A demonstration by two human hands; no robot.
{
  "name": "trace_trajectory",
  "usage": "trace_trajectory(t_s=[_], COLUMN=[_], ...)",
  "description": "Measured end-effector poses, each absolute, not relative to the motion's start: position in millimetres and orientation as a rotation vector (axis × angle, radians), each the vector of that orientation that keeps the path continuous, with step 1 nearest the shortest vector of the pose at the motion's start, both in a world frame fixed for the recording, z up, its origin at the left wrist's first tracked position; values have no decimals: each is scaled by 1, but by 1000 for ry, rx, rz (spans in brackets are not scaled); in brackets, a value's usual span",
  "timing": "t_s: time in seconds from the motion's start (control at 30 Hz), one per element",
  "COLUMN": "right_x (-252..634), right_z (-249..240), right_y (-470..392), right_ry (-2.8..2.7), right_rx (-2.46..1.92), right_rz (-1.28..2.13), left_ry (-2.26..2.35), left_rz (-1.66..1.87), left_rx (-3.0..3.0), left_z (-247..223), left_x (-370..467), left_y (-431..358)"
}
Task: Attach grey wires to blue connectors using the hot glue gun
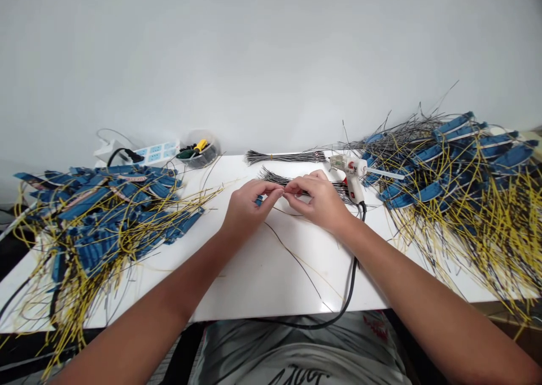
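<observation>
My left hand (249,205) and my right hand (315,200) meet over the middle of the table, thumbs and forefingers pinched tip to tip. A small bit of a blue piece (258,200) shows inside the curl of my left fingers; the rest of it is covered. Between the fingertips is what looks like the end of a thin wire, mostly hidden. Below the hands, a black wire (296,259) and a thin yellow wire trail across the white tabletop (262,283) to the lower right.
Beside my right hand lies a glue gun (354,184), its black cord looping to the front edge. Bundles of dark wires (288,157) lie behind the hands. Blue pieces with yellow and black wires form a left heap (97,232) and a right heap (444,187). A power strip (156,152) and tub (207,156) stand back left.
</observation>
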State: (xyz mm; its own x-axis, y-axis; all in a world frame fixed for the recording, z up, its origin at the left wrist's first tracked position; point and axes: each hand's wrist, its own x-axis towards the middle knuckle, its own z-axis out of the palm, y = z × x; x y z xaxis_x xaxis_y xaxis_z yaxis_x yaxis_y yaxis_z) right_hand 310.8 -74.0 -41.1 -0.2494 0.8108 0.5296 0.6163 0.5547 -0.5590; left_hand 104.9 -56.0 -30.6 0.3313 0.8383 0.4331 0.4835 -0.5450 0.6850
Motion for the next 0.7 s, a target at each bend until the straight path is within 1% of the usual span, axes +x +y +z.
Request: trace_trajectory(t_s=[0.7], right_x=[311], right_z=[-45], right_y=[-74], right_ry=[-1958], right_rx=[-1173], right_rz=[269], left_ry=[1137], left_rz=[1101], left_rx=[2214], left_z=[-35], left_x=[102], left_y=[-54])
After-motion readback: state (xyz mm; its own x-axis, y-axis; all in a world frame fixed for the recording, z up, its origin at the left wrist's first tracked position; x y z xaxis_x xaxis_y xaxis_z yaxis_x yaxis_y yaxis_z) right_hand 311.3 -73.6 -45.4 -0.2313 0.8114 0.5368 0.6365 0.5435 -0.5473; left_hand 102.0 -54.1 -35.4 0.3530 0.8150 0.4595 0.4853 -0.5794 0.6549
